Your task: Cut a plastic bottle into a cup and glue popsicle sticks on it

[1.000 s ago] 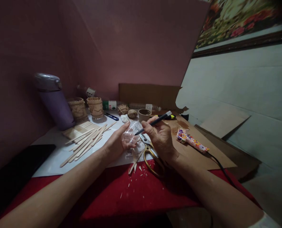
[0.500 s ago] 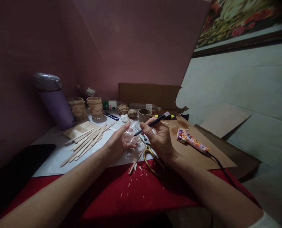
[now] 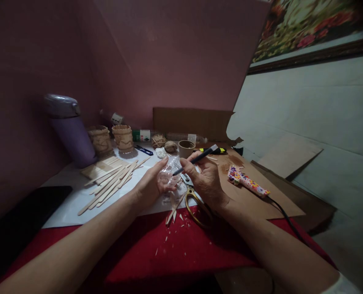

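Observation:
My left hand [image 3: 151, 181] is closed around a clear plastic bottle [image 3: 169, 169], thumb along its upper side. In my right hand [image 3: 204, 177] is a dark marker [image 3: 196, 158] with a grey end, its tip at the plastic's surface. Whether the tip touches cannot be made out. Below the right hand lie scissors with gold handles [image 3: 191, 200], partly hidden by the hand. Cut bits of wooden stick [image 3: 173, 212] and small splinters are scattered in front of the bottle, on the white sheet and the red cloth.
Craft sticks [image 3: 114, 183] lie fanned at left, near a purple tumbler [image 3: 73, 139] and two stick-covered cups [image 3: 122, 139]. Behind are twine balls [image 3: 170, 146], a brown cup [image 3: 186, 148] and a yellow-black cutter [image 3: 221, 150]. A flowered glue gun [image 3: 245, 181] with a cord rests on cardboard [image 3: 271, 206].

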`<state>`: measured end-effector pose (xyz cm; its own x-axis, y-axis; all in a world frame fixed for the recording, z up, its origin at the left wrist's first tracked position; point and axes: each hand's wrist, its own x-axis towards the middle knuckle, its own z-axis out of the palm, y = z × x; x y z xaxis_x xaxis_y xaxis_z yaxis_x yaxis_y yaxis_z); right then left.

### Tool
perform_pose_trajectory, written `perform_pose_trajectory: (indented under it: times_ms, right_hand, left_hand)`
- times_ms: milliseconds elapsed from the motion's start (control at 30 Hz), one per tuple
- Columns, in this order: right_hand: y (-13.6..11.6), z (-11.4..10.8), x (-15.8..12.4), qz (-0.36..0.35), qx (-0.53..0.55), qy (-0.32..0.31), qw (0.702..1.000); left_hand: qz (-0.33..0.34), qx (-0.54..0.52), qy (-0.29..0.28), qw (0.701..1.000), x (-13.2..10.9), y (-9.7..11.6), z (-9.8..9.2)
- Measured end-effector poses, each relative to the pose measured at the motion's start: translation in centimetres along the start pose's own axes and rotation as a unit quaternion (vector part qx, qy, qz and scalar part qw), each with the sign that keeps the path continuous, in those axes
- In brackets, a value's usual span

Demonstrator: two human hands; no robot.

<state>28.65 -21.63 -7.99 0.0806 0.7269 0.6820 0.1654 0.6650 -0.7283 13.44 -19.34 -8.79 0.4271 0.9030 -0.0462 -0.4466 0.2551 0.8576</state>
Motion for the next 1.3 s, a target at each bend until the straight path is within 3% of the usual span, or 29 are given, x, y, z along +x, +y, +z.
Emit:
perform_pose_trajectory:
  times_ms: [333,433,500,533,600,700,767,833,967,1067,1300]
  right_hand:
    - [0.0,0.1,0.0,0.015,0.01,0.016,1.0]
    - [0.2,0.1,0.1,0.044,0.034,0.035,0.998]
    - [0.2,0.0,0.2,0.061,0.048,0.045,0.996]
    - [0.2,0.0,0.3,0.069,0.057,0.049,0.995]
    - [0.1,0.1,0.4,0.083,0.076,0.058,0.992]
    - [-0.2,0.2,0.6,0.091,0.084,0.073,0.99]
    - [-0.3,0.2,0.7,0.087,0.071,0.085,0.99]
    - [-0.3,0.1,0.8,0.084,0.061,0.094,0.99]
    - [-0.1,0.0,0.9,0.084,0.058,0.101,0.99]
    - [0.0,0.0,0.9,0.083,0.05,0.105,0.99]
    - [-0.1,0.1,0.7,0.07,0.039,0.096,0.992]
  left_hand:
    - [0.003,0.016,0.007,1.0,0.1,0.0,0.1]
    - [0.046,0.094,0.072,0.992,0.6,0.2,-0.9]
    - [0.105,0.232,0.167,0.953,0.9,0.6,-2.0]
    - [0.143,0.308,0.227,0.913,1.1,0.8,-2.5]
    - [0.174,0.446,0.281,0.832,1.2,1.1,-3.2]
    - [0.242,0.555,0.285,0.743,0.8,1.5,-2.9]
    - [0.334,0.552,0.256,0.72,0.2,1.7,-2.0]
    - [0.401,0.513,0.185,0.736,-0.5,1.8,-0.9]
    - [0.394,0.461,0.051,0.794,-1.7,1.6,0.6]
    - [0.384,0.457,0.045,0.801,-1.9,1.3,1.0]
    - [0.414,0.495,0.062,0.762,-1.7,0.9,1.0]
